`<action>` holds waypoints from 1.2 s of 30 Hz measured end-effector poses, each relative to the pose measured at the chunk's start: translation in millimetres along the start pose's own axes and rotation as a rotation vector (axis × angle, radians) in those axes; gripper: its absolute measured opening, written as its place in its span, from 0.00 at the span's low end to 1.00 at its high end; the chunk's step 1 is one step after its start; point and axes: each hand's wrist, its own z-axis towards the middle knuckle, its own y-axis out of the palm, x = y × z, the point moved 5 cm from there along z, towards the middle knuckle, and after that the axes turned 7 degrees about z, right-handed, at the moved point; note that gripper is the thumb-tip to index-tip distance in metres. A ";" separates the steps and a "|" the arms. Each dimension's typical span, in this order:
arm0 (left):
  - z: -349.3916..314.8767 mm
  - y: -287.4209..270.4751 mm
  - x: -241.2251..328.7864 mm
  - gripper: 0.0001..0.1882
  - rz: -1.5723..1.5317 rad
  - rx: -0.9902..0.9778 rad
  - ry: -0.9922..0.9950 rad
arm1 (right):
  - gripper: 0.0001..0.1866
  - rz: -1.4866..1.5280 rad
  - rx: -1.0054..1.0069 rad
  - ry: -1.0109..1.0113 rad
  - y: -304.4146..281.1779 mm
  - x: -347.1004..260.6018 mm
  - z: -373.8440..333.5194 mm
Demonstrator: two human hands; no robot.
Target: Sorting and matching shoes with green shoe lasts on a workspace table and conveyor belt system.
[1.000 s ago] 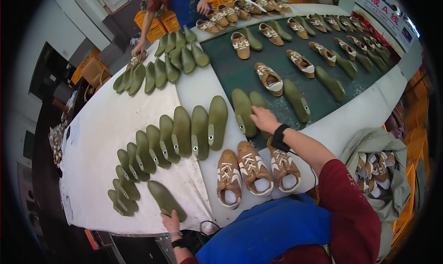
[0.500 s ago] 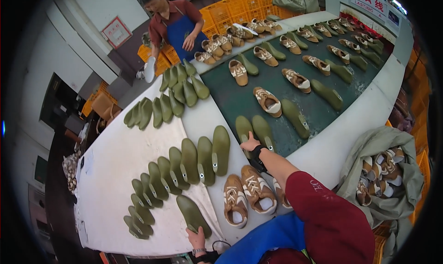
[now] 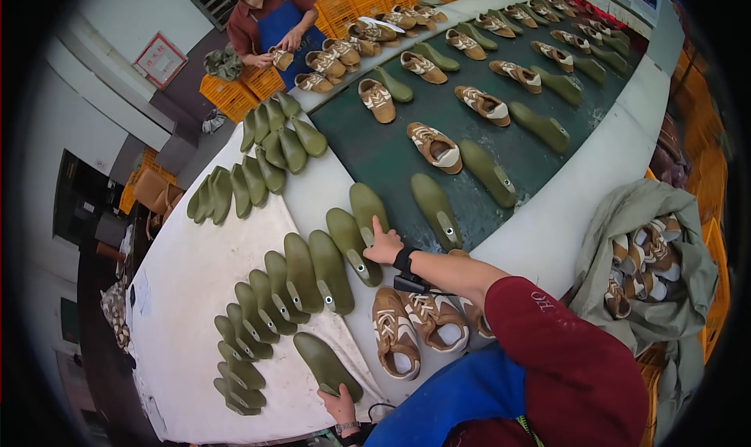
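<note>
A grey-green cloth sack (image 3: 606, 240) on the right gapes open over a jumble of tan-and-white lace-up sneakers (image 3: 657, 251); orange plastic crates (image 3: 344, 7) are stacked behind the far end, their contents not discernible. The broad white surface (image 3: 575, 189) carries an off-white cloth (image 3: 192, 263) on its left and a dark green belt (image 3: 348, 126) set with more sneakers and lasts. Beyond, a co-worker (image 3: 274, 17) in a blue apron holds a shoe before a pale wall with a red-framed sign (image 3: 161, 61). The left hand (image 3: 339, 405) grasps the near end of a smooth olive-green shoe last (image 3: 322, 359) lying slantwise on the cloth. The right hand (image 3: 383, 245) grips a second olive-green last (image 3: 366, 203), rounded at its far end, on the white strip beside the belt, next to a curved row of similar lasts (image 3: 300, 273).
</note>
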 end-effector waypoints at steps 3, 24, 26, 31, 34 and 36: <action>-0.5 0.1 -1.3 0.25 -0.001 0.002 -0.003 | 0.53 0.091 -0.054 -0.052 -1.9 4.7 21.0; 8.2 11.1 -15.1 0.34 -0.465 0.018 0.087 | 0.29 1.070 -0.892 0.183 57.0 -37.2 -185.4; 6.8 9.5 -17.2 0.33 -0.535 0.023 0.057 | 0.38 0.932 -0.805 0.122 93.6 -25.0 -210.0; -14.3 12.3 -17.1 0.31 -0.561 0.011 0.012 | 0.48 0.623 -0.813 -0.147 148.3 -3.3 -218.6; -13.2 2.5 -12.9 0.33 -0.545 0.116 -0.012 | 0.47 0.240 -1.093 -0.123 105.6 -30.8 -215.7; -11.7 -4.3 9.4 0.33 -0.102 0.237 0.195 | 0.35 0.107 -0.516 -0.886 54.9 -21.1 -150.2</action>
